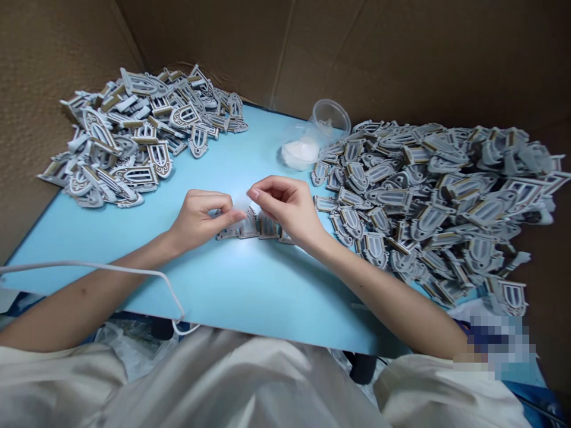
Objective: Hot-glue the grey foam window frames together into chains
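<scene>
Over the middle of the table, my left hand (200, 219) is closed in a pinch, thumb against forefinger. My right hand (288, 205) faces it, also pinching, its fingertips a short gap away. Between the fingertips shows a thin, translucent whitish piece (241, 201), faint against the bright table; both hands seem to grip its edges. Just beneath, a short row of small grey-white window-shaped frames (268, 228) with gold-brown bases lies on the table, partly covered by my hands.
A large pile of arched frames (134, 131) sits at the back left, another pile (423, 196) on the right. Two clear plastic tubs (331, 119) stand at the back, one holding white pieces (301, 152). Cardboard walls (312, 53) enclose the blue table (214, 297); a white cable (111, 267) crosses my left forearm.
</scene>
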A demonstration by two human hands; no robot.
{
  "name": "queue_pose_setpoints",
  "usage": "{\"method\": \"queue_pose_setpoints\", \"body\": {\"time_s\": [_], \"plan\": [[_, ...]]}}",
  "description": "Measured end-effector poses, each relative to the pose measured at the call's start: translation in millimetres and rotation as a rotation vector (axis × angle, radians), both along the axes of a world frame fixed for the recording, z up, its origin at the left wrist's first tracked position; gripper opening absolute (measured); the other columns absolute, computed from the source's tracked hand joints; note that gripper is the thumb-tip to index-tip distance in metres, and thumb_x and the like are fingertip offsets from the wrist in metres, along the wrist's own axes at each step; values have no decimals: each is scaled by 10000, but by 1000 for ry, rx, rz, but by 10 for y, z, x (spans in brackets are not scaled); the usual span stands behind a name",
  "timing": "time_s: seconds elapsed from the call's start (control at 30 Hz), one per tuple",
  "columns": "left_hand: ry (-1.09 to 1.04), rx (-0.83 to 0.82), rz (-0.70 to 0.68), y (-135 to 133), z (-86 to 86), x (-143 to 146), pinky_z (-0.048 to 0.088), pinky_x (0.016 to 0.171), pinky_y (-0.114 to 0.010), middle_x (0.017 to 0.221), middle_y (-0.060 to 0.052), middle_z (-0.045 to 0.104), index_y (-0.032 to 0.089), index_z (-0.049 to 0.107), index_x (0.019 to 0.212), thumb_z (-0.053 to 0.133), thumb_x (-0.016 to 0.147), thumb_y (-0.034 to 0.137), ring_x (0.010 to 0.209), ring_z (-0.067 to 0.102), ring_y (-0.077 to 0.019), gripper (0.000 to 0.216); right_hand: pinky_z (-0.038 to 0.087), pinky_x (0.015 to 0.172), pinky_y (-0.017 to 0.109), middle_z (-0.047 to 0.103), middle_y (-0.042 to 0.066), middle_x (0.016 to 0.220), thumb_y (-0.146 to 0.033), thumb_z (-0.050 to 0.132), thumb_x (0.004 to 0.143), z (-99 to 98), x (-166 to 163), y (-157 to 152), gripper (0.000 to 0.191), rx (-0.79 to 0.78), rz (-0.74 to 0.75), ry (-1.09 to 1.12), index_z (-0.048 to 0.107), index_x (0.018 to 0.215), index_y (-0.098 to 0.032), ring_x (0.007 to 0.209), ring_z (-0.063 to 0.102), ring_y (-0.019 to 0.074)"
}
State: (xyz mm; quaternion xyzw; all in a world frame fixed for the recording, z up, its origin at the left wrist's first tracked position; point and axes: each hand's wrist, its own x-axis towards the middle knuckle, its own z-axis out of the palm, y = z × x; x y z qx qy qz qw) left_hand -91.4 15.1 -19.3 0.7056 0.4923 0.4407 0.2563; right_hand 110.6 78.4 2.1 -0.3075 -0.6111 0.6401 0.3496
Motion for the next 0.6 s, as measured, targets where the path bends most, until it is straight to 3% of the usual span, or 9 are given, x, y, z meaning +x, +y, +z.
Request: {"method": "queue_pose_setpoints", "body": {"time_s": [0.13, 0.27, 0.47, 0.6], "plan": [[27, 40, 14, 5, -8, 10, 357, 551, -295, 536, 36, 586, 210, 541, 564, 716, 963, 309, 501, 473, -106, 447, 424, 467, 254, 738, 0, 715, -613, 911, 789, 31, 91, 11, 465, -153, -16, 26, 705, 863, -204, 483, 536, 99], [17, 56, 45, 22, -28, -6, 390, 555, -284, 532, 41, 624, 210, 575, 561, 722, 974, 294, 494, 523, -103, 447, 513, 532, 258, 809, 42, 833, -522, 939, 759, 57, 142, 12, 394, -160, -9, 46, 766, 856, -182, 549, 639, 116], [25, 45, 72, 47, -24, -43, 415, 576, -289, 544, 38, 655, 217, 593, 558, 734, 959, 321, 497, 544, -111, 437, 496, 569, 259, 730, -8, 753, -381, 949, 705, 37, 88, 26, 313, -152, 11, 29, 728, 824, -193, 591, 604, 111], [34, 25, 122, 63, -5, -86, 429, 588, -294, 532, 30, 660, 222, 615, 545, 735, 953, 355, 497, 557, -119, 446, 491, 663, 267, 683, -54, 736, -214, 796, 767, -5, 41, 36, 352, -43, 114, -73, 709, 1108, -215, 668, 615, 132]]}}
